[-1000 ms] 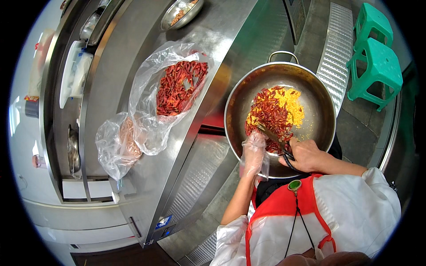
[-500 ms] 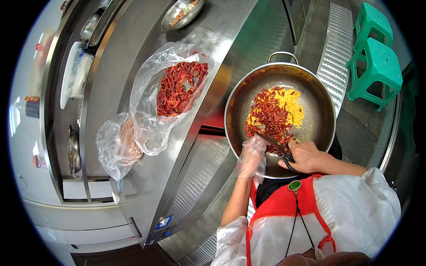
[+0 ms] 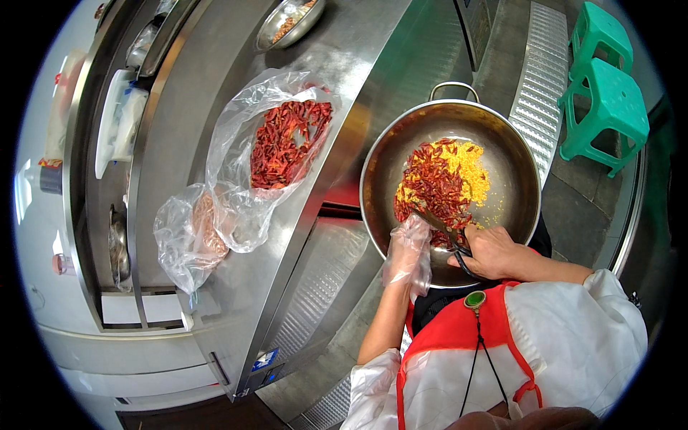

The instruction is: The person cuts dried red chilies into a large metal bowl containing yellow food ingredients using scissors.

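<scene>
A wide metal pan [image 3: 522,179] in front of me holds cut dried red chilies [image 3: 430,179] heaped beside loose yellow seeds [image 3: 469,170]. Over its near side, my right hand [image 3: 491,252] is closed round the handles of black-handled scissors [image 3: 451,233], whose blades point left and away from me. My left hand [image 3: 408,244], in a clear plastic glove, is closed by the blade tips. Its fingers pinch dried chilies, mostly hidden by the glove and the heap.
To the left runs a steel counter [image 3: 351,43]. On it lie an open plastic bag [image 3: 236,143] of dried red chilies [image 3: 287,143], a tied clear bag [image 3: 179,236] and a metal bowl [image 3: 304,25]. Green stools [image 3: 609,107] stand on the floor at the right.
Both hands stay almost in place at the pan's near side. The scissors' blades have shifted slightly; the whole view has moved a little.
</scene>
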Tool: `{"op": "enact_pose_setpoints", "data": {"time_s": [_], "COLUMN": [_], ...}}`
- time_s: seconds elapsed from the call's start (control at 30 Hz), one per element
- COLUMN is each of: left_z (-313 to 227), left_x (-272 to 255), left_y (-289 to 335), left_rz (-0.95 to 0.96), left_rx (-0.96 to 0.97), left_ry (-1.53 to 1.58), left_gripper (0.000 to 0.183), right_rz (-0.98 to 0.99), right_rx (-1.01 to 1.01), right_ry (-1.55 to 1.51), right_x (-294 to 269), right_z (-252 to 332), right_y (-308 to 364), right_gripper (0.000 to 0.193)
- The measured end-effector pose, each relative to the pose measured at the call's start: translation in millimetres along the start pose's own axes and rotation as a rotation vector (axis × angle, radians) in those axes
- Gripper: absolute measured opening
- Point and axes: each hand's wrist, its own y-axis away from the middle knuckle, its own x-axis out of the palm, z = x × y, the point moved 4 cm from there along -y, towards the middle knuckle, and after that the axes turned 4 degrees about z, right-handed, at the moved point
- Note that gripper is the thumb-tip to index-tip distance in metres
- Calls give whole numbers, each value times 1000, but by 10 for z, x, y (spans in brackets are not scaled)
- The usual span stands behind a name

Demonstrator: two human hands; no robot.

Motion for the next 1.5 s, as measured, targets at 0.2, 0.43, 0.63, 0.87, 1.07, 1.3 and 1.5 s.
{"op": "enact_pose_setpoints", "data": {"time_s": [0.2,0.43,0.63,0.87,1.07,1.3,1.5], "left_z": [11,-33,-242,-1830,-2745,-2742,-2846], "left_x": [1,-33,-69,-298,-771,-962,-1044], "left_y": [-36,-77,-6,334,-58,-583,-541], "left_rz": [15,-3,-36,-454,-653,-590,-756], "left_rx": [28,123,353,876,976,593,633], "left_ry": [-95,-326,-618,-958,-1614,-1818,-1637], "left_gripper": [17,11,17,9,12,12,16], "right_rz": [-32,-118,-133,-79,-56,-55,-17], "right_rx": [6,72,69,71,28,37,65], "right_ry": [3,-65,-129,-119,-59,-56,-50], "right_x": [15,20,-76,-51,-42,-47,-11], "right_z": [-20,-74,-34,-67,5,-10,-32], "right_y": [0,-5,22,-10,8,23,-20], "right_gripper": [67,62,60,60,62,63,64]}}
